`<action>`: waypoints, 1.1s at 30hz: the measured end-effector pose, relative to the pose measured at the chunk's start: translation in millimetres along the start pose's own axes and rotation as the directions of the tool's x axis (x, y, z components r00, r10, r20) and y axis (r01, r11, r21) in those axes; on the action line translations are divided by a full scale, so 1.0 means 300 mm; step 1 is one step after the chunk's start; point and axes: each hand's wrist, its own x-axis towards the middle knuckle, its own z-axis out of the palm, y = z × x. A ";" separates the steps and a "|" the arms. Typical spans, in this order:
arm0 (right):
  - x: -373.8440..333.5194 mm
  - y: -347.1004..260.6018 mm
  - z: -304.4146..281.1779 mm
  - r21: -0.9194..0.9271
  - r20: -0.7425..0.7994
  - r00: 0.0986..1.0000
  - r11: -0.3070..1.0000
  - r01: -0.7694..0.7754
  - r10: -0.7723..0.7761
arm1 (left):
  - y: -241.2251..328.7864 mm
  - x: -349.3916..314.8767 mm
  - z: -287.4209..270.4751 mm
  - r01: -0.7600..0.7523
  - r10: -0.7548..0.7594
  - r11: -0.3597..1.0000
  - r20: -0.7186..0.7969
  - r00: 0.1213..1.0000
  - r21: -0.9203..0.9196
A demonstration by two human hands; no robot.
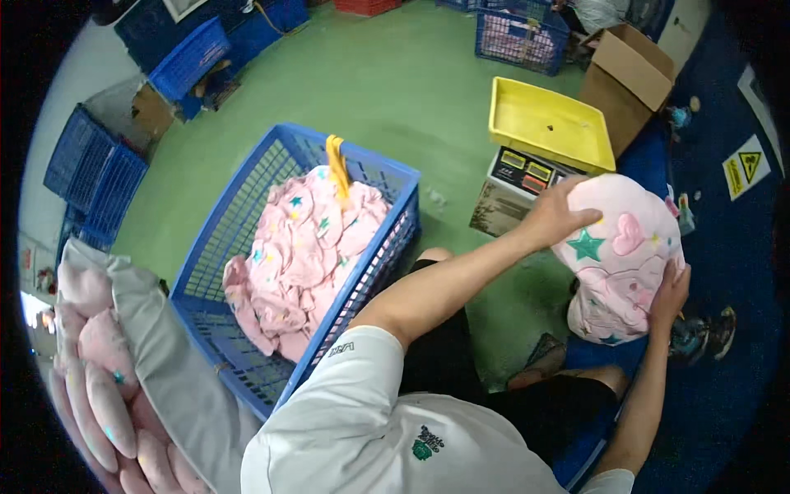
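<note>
A pale pink plush piece [605, 267] with a green star, a pink heart and small coloured patches is held between my two hands, to the right of my lap. Its upper part looks rounded and filled, and its lower part is wrinkled. My left hand [561, 216] grips its upper left edge, thumb on the front. My right hand [670, 295] is closed round its lower right side, with some fingers hidden. To the left of my legs, a blue plastic basket [284, 132] holds a heap of limp pink star-patterned covers [309, 255]. A yellow strap [336, 165] hangs over its rim.
A yellow tray [543, 119] tops a weighing scale [514, 185] ahead, with an open cardboard box [621, 78] behind. At left, a grey-white sack [160, 329] holds stuffed pink plush pieces [107, 403]. More blue baskets [527, 37] stand along the far edges. A blue surface [724, 255] lies right.
</note>
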 end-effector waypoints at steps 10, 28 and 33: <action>0.002 -0.086 0.021 0.066 0.041 0.999 0.998 -0.014 0.011 | 0.080 0.043 -0.131 0.106 -0.092 0.983 0.096 0.991 -0.152; 0.005 -0.165 0.024 -0.004 -0.064 0.997 0.999 0.044 -0.044 | 0.111 -0.083 -0.066 -0.080 0.077 0.994 0.042 0.996 0.078; -0.001 -0.172 0.033 0.071 -0.136 0.990 0.997 -0.036 0.045 | 0.061 -0.026 -0.069 0.083 -0.115 0.978 -0.161 0.980 -0.193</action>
